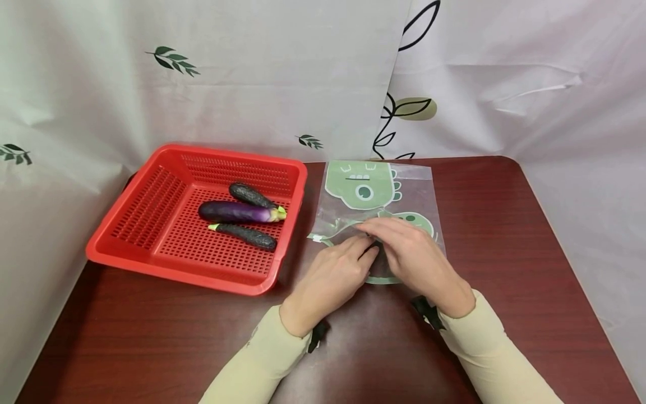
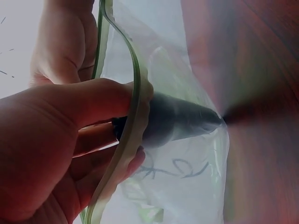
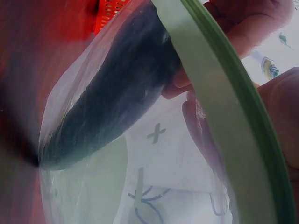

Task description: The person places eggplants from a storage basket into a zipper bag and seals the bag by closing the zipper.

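Observation:
A clear zip bag (image 1: 360, 191) with green cartoon prints lies on the table, its green-edged mouth towards me. My left hand (image 1: 330, 272) reaches into the mouth, thumb and fingers round the end of a dark cucumber (image 2: 182, 120). In the right wrist view the cucumber slants down inside the bag, its far tip at the bag's wall. My right hand (image 1: 419, 255) pinches the bag's edge at the opening. The white slider (image 1: 317, 238) sits at the left end of the zip. In the head view my hands mostly hide the cucumber.
A red perforated basket (image 1: 176, 274) stands left of the bag. In it lie a purple eggplant (image 1: 234, 212) and two dark bumpy cucumbers, one behind (image 1: 249, 194) and one in front (image 1: 247, 235). A white patterned curtain (image 1: 252, 73) borders the brown table (image 1: 504, 241).

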`<state>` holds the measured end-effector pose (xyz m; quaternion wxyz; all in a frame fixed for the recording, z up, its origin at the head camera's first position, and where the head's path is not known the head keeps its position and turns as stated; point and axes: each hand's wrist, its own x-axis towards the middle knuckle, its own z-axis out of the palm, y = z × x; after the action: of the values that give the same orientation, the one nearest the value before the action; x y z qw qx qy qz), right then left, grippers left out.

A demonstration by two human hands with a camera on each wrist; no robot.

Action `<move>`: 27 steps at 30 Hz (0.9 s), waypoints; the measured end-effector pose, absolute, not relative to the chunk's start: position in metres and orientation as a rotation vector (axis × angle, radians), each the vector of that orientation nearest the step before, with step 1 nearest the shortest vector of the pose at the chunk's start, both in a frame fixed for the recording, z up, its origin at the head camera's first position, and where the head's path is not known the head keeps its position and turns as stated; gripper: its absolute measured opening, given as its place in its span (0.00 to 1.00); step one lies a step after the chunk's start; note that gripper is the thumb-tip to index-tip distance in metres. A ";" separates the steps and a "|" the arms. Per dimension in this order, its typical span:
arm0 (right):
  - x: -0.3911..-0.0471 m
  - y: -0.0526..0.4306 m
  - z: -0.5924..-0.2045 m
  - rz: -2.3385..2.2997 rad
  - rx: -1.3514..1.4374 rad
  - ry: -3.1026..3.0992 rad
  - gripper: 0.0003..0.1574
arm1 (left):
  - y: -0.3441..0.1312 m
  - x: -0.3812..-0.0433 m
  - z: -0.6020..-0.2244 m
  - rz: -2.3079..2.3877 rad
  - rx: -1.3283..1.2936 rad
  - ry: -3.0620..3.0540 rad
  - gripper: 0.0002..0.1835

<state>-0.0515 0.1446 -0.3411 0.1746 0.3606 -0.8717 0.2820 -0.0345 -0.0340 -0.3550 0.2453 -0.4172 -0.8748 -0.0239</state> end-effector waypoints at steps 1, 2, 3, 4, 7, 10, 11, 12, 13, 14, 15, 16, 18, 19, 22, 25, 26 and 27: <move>-0.052 0.144 -0.341 0.800 1.021 -2.470 0.26 | -0.034 -0.035 -0.355 -0.062 -1.136 -2.384 0.15; -0.052 0.145 -0.341 0.800 1.022 -2.470 0.26 | -0.033 -0.035 -0.355 -0.057 -1.132 -2.381 0.15; -0.052 0.145 -0.341 0.800 1.023 -2.470 0.26 | -0.033 -0.035 -0.355 -0.050 -1.129 -2.375 0.15; -0.052 0.145 -0.341 0.801 1.024 -2.469 0.26 | -0.033 -0.035 -0.356 -0.045 -1.127 -2.367 0.15; -0.052 0.145 -0.341 0.800 1.026 -2.465 0.26 | -0.032 -0.035 -0.357 -0.040 -1.126 -2.357 0.16; -0.052 0.145 -0.340 0.800 1.025 -2.462 0.26 | -0.031 -0.035 -0.358 -0.035 -1.134 -2.357 0.16; -0.052 0.145 -0.340 0.799 1.024 -2.462 0.26 | -0.030 -0.035 -0.359 -0.030 -1.135 -2.360 0.16; -0.052 0.145 -0.340 0.800 1.023 -2.461 0.26 | -0.030 -0.035 -0.359 -0.024 -1.135 -2.365 0.16; -0.052 0.145 -0.340 0.798 1.023 -2.460 0.26 | -0.029 -0.035 -0.360 -0.020 -1.139 -2.364 0.16; -0.052 0.145 -0.340 0.797 1.025 -2.459 0.26 | -0.029 -0.036 -0.361 -0.021 -1.143 -2.372 0.16; -0.052 0.145 -0.340 0.796 1.025 -2.458 0.27 | -0.028 -0.036 -0.361 -0.020 -1.148 -2.378 0.17; -0.052 0.145 -0.340 0.794 1.026 -2.457 0.27 | -0.028 -0.036 -0.362 -0.021 -1.152 -2.382 0.17; -0.051 0.145 -0.340 0.795 1.028 -2.453 0.27 | -0.026 -0.036 -0.363 -0.022 -1.159 -2.391 0.17; -0.051 0.145 -0.340 0.795 1.028 -2.452 0.26 | -0.026 -0.036 -0.363 -0.020 -1.163 -2.394 0.17; -0.051 0.145 -0.340 0.801 1.026 -2.449 0.26 | -0.025 -0.036 -0.365 -0.011 -1.168 -2.395 0.17; -0.051 0.145 -0.340 0.805 1.023 -2.446 0.26 | -0.024 -0.036 -0.366 -0.031 -1.181 -2.411 0.16; -0.051 0.145 -0.340 0.804 1.022 -2.448 0.26 | -0.024 -0.036 -0.366 -0.043 -1.186 -2.415 0.16; -0.051 0.145 -0.340 0.804 1.021 -2.450 0.26 | -0.023 -0.036 -0.366 -0.059 -1.192 -2.419 0.16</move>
<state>-0.0506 0.1451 -0.3400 0.1834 0.3618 -0.8685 0.2850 -0.0361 -0.0234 -0.3663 0.2202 -0.4311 -0.8747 -0.0214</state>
